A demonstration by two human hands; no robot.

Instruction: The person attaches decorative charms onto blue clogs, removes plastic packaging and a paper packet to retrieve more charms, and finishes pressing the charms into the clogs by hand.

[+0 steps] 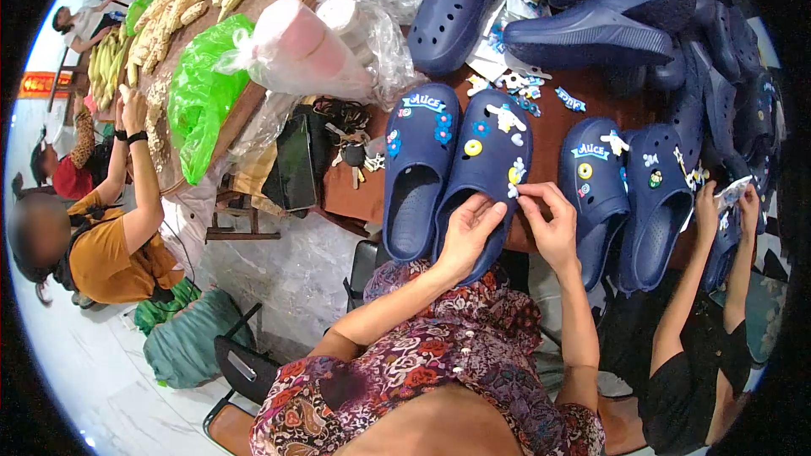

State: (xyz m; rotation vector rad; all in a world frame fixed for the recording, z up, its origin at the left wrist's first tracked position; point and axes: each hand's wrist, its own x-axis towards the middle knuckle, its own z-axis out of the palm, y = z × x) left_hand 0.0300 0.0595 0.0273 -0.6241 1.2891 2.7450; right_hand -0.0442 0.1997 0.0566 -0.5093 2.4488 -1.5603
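Note:
Two dark blue clogs stand side by side at the table's near edge, the left clog (421,143) and the right clog (494,152), both with charms on top. My left hand (470,236) holds the right clog, its thumb at the foot opening and its fingers inside. Thumb and forefinger of my right hand (549,224) pinch at a white and yellow charm (514,176) on that clog's right side. Further up the same clog are a yellow ring charm (473,148), a blue flower and a white figure. The left clog carries an ALICE charm (424,102) and blue flowers.
Another decorated pair of clogs (596,169) lies to the right, near a co-worker's hands (728,203). Loose charms (519,84) and piled clogs (591,29) are behind. Leftward are keys (355,154), wrapped cups (304,46), a green bag (203,97), corn (173,13) and another person (118,245).

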